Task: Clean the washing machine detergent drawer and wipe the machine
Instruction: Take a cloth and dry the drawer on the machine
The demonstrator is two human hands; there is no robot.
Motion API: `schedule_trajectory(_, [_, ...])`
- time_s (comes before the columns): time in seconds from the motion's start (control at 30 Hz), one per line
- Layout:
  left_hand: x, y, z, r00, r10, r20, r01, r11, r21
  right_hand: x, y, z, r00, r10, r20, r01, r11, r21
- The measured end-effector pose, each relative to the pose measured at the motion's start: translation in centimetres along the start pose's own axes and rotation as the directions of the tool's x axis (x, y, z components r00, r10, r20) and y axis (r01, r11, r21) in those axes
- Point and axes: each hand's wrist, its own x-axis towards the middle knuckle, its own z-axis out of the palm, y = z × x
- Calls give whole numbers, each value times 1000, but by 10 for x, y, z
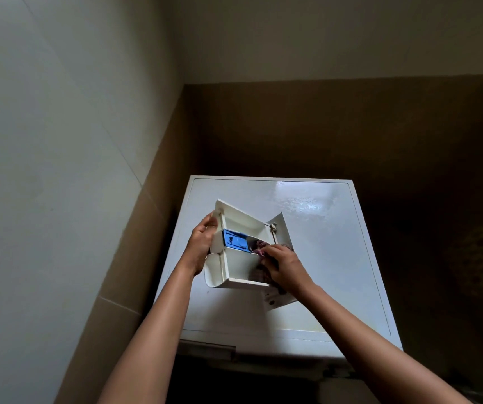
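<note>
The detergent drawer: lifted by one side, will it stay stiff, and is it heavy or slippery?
Probably stiff: the detergent drawer holds its boxy shape while the left hand grips one end and the right hand presses a cloth inside. Likely light, being thin-walled hollow plastic. Its smooth walls could slip if wet.

1. There is one view, worn on the person's head, facing forward and steeply down onto the top of the washing machine (330,272).
2. It sits close: both forearms enter from the bottom edge, and the left hand (201,243), right hand (282,265), detergent drawer (243,266) and cloth (260,245) lie near mid-frame.
3. The wide lens also takes in the side wall (59,141) and back wall (322,39) above the machine.
</note>
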Motion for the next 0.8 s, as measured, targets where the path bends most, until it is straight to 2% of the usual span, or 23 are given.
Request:
schedule_trajectory(0.07, [4, 8, -2, 998, -56, -1, 55, 992, 113, 4, -2, -2, 998, 50, 29, -49, 999, -16])
schedule_trajectory(0.17, [7, 21, -1, 981, -168, -95, 185, 957, 224, 9, -16, -5, 995, 63, 71, -59, 996, -66])
schedule_trajectory(0.23, [6, 25, 0, 961, -256, -109, 275, 933, 233, 9, -21, 0, 989, 48, 140, -27, 988, -153])
schedule_trajectory(0.3, [6, 22, 3, 949, -295, -111, 315, 904, 290, 10, -25, 5, 967, 101, 236, -35, 963, -268])
schedule_trajectory(0.37, [2, 14, 7, 961, -205, -185, 267, 861, 433, 13, -30, 8, 949, 151, 279, -34, 923, -383])
schedule_trajectory(0.47, [-7, 2, 10, 960, -9, -281, 184, 776, 603, 18, -44, 11, 933, 221, 284, -76, 892, -446])
schedule_trajectory(0.57, [-9, 0, 9, 961, 28, -277, 151, 784, 603, 25, -57, 16, 918, 235, 319, -93, 911, -403])
schedule_trajectory(0.7, [-6, 0, 3, 971, 20, -240, 124, 811, 572, 31, -64, 2, 868, 159, 471, -85, 981, -174])
schedule_trajectory(0.77, [-5, 0, 0, 972, 17, -235, 121, 818, 562, 24, -57, -6, 898, 69, 434, -38, 996, -79])
schedule_trajectory(0.8, [-6, 0, -1, 973, 15, -232, 121, 821, 558, 18, -51, -6, 939, 4, 345, 41, 992, -120])
